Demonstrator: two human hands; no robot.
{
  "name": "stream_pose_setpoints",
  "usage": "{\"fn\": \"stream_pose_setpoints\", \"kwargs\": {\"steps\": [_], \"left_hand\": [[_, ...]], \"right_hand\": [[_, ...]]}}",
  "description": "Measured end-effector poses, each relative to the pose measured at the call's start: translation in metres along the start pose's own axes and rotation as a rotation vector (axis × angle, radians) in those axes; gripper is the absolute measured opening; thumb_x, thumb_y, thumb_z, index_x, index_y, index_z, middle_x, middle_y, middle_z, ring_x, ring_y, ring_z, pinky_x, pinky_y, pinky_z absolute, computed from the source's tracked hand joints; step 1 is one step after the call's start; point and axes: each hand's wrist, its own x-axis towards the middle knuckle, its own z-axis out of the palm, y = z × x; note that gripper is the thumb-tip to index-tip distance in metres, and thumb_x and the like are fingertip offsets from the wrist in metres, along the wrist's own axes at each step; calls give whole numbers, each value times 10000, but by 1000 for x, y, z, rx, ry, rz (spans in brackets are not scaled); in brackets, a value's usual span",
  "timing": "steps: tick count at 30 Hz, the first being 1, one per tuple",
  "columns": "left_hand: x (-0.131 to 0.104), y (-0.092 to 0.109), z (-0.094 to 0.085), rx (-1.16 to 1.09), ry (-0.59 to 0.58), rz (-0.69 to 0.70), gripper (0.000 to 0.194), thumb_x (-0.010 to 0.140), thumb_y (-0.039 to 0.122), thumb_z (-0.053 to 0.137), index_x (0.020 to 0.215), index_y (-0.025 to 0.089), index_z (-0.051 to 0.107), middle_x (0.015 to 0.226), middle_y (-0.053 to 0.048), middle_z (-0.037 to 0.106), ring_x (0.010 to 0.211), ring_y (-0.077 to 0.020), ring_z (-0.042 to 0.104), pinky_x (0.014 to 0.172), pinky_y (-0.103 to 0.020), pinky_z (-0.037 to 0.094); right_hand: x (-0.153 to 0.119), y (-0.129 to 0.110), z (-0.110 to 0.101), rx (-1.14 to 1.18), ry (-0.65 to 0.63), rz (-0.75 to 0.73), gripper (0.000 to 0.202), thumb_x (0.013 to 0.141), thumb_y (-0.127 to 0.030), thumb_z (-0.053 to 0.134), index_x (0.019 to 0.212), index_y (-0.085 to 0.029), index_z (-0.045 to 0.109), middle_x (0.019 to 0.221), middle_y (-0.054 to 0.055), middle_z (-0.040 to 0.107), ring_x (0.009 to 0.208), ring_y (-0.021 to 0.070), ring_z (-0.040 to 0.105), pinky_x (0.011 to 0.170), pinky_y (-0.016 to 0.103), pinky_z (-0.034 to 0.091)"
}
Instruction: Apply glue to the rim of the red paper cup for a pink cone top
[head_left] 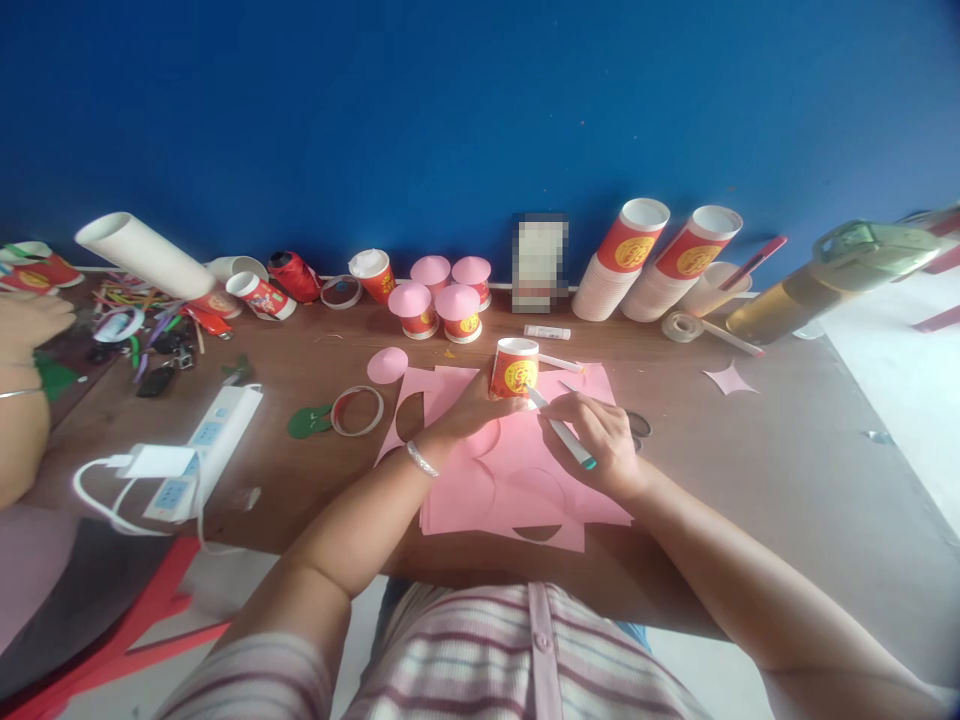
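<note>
My left hand (474, 405) is closed around a red paper cup (516, 368) with a yellow round print and a white rim. My right hand (604, 440) grips a slim white utility knife (566, 437) with a teal end, and its tip meets the lower right of the cup. Both hands are over a pile of pink paper sheets (517, 495) with round cut-outs and curved outlines. Beyond the right hand, the dark handles of scissors (639, 427) show in part.
Behind stand several cups with pink cone tops (457, 300), a glue stick (547, 332) and two leaning cup stacks (611, 275). Left are a tape ring (357, 411), a power strip (206, 450) and another person's arm (22, 400). A large bottle (780, 300) leans at right.
</note>
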Motion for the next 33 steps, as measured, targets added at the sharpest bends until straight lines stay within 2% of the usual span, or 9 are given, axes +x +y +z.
{"fn": "stream_pose_setpoints", "kwargs": {"steps": [3, 7, 13, 19, 26, 33], "left_hand": [[0, -3, -1, 22, 20, 1, 442, 760, 353, 837, 1097, 182, 607, 1026, -60, 661, 955, -198, 617, 857, -342, 501], [-1, 0, 0, 46, 47, -12, 462, 751, 394, 839, 1092, 170, 620, 1067, -89, 668, 1005, -236, 622, 885, -376, 502], [-1, 2, 1, 36, 11, -13, 433, 746, 403, 837, 1052, 181, 627, 1018, -71, 676, 967, -222, 623, 874, -371, 501], [-1, -1, -1, 55, 41, -7, 445, 749, 386, 843, 1070, 164, 629, 1043, -88, 672, 975, -224, 618, 864, -358, 501], [-1, 3, 1, 36, 17, -18, 431, 742, 430, 834, 1036, 179, 642, 1005, -74, 675, 978, -240, 631, 893, -394, 509], [1, -4, -1, 35, 30, 6, 467, 771, 371, 830, 1151, 190, 628, 1114, -78, 672, 1073, -242, 616, 949, -388, 508]], "right_hand": [[0, 0, 0, -3, -5, -3, 233, 898, -77, 603, 1095, -202, 583, 841, 35, 668, 696, 157, 651, 606, 276, 535], [0, -1, 0, -7, 1, -5, 227, 902, -83, 601, 1094, -204, 587, 838, 33, 669, 693, 154, 650, 601, 271, 533], [1, -1, -1, -21, 6, 7, 233, 907, -81, 589, 1100, -212, 579, 849, 35, 672, 718, 160, 666, 614, 275, 538], [0, 0, 0, -4, 0, -2, 230, 893, -83, 604, 1086, -206, 586, 831, 29, 667, 683, 153, 644, 594, 269, 518], [-1, -1, -1, 0, -20, 15, 266, 893, -92, 597, 1127, -218, 585, 850, 29, 679, 700, 161, 661, 623, 279, 532], [-1, 2, 1, -87, 56, -46, 295, 901, -58, 618, 1149, -216, 602, 772, -3, 638, 611, 123, 596, 585, 250, 492]]}}
